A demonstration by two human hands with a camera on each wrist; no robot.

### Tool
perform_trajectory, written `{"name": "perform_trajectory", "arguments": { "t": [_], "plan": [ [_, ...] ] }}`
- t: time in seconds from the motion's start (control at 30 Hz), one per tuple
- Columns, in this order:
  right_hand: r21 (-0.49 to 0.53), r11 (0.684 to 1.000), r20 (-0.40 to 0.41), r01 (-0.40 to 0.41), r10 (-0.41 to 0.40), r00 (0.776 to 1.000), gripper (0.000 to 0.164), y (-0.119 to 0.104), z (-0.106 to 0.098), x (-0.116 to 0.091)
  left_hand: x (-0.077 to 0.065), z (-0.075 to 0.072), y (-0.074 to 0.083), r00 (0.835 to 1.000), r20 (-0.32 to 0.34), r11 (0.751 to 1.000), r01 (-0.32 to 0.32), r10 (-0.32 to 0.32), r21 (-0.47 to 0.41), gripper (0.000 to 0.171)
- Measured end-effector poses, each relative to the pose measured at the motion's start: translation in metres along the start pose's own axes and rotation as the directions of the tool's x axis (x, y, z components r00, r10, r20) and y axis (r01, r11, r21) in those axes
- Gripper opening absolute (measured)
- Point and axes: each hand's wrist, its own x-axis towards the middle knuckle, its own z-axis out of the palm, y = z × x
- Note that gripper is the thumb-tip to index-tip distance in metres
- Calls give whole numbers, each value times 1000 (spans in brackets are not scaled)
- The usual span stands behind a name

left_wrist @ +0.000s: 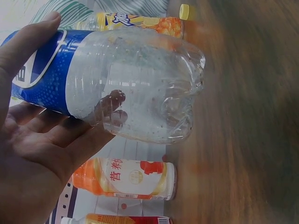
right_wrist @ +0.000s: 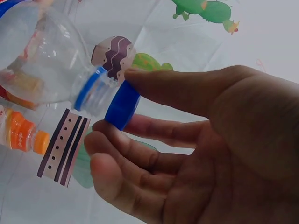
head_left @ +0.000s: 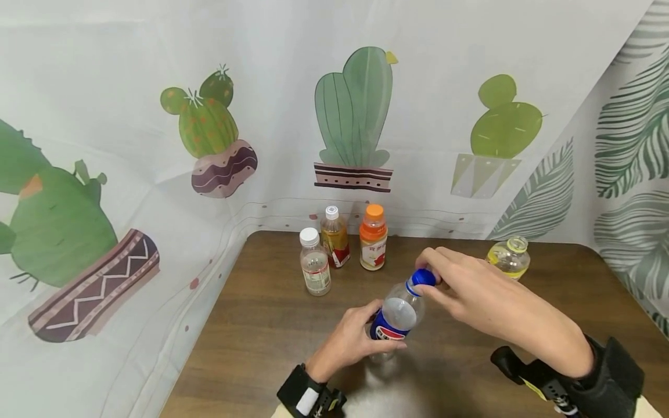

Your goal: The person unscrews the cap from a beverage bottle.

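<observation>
A clear plastic Pepsi bottle (head_left: 399, 314) with a blue label leans to the right over the table. My left hand (head_left: 351, 338) grips it round the label, thumb on the near side. Its clear ribbed base (left_wrist: 180, 88) shows in the left wrist view. At the bottle's mouth my right hand (head_left: 478, 290) pinches the blue cap (right_wrist: 122, 105) between thumb and fingers. In the right wrist view, threads show on the neck (right_wrist: 100, 95) between the cap and the blue ring. Whether the cap still touches the mouth I cannot tell.
Behind stand a white-capped clear bottle (head_left: 316, 264), an amber drink bottle (head_left: 335, 238) and an orange-capped bottle (head_left: 373, 238). An uncapped yellow-labelled bottle (head_left: 508, 258) stands at right, partly behind my right hand. A yellow cap (left_wrist: 185, 11) lies near it on the wooden table (head_left: 251, 348).
</observation>
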Motion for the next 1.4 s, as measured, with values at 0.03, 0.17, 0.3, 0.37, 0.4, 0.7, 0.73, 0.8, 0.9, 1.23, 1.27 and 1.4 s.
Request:
{"name": "perform_trajectory", "arguments": {
  "t": [0.03, 0.17, 0.3, 0.37, 0.4, 0.7, 0.73, 0.8, 0.9, 1.23, 1.27, 1.4],
  "plan": [
    [-4, 1000, -8, 5, -5, 1000, 18, 1, -1, 0, 0, 0, 0, 1000, -4, 1000, -5, 5, -3, 57],
    [-29, 1000, -40, -4, 3, 999, 20, 6, -6, -2, 1, -3, -2, 1000, -29, 1000, -10, 9, -22, 57],
    [-62, 996, -39, -63, 61, 997, 23, 15, -11, -4, 2, -7, -3, 998, -67, 999, -12, 10, -29, 60],
    [-78, 992, -29, -99, 97, 995, 26, 20, -12, -4, 3, -8, -4, 997, -82, 999, -13, 10, -34, 60],
    [-79, 990, -18, -116, 115, 993, 26, 22, -12, -5, 3, -10, -4, 996, -89, 999, -14, 10, -35, 60],
    [-112, 986, -11, -122, 122, 992, 28, 49, 9, -3, 5, -16, -3, 994, -112, 999, 2, -8, -53, 58],
    [-111, 986, -4, -128, 128, 992, 28, 52, 12, -3, 5, -16, -3, 994, -111, 999, 3, -8, -51, 58],
    [-104, 985, 14, -135, 137, 990, 29, 58, 20, -2, 4, -16, -2, 994, -111, 999, 5, -11, -53, 58],
    [-82, 988, 34, -129, 132, 991, 32, 66, 34, -1, 3, -15, -2, 994, -112, 998, 9, -16, -62, 58],
    [-153, 979, 128, -132, 152, 980, 29, 89, 80, -5, 2, -16, -3, 989, -143, 995, 13, -28, -103, 54],
    [-153, 980, 145, -130, 153, 978, 29, 91, 85, -6, 2, -16, -3, 989, -144, 994, 13, -28, -104, 54],
    [-125, 982, 210, -139, 163, 964, 30, 96, 103, -11, 3, -17, -2, 990, -138, 994, 16, -31, -111, 55]
  ]
}}
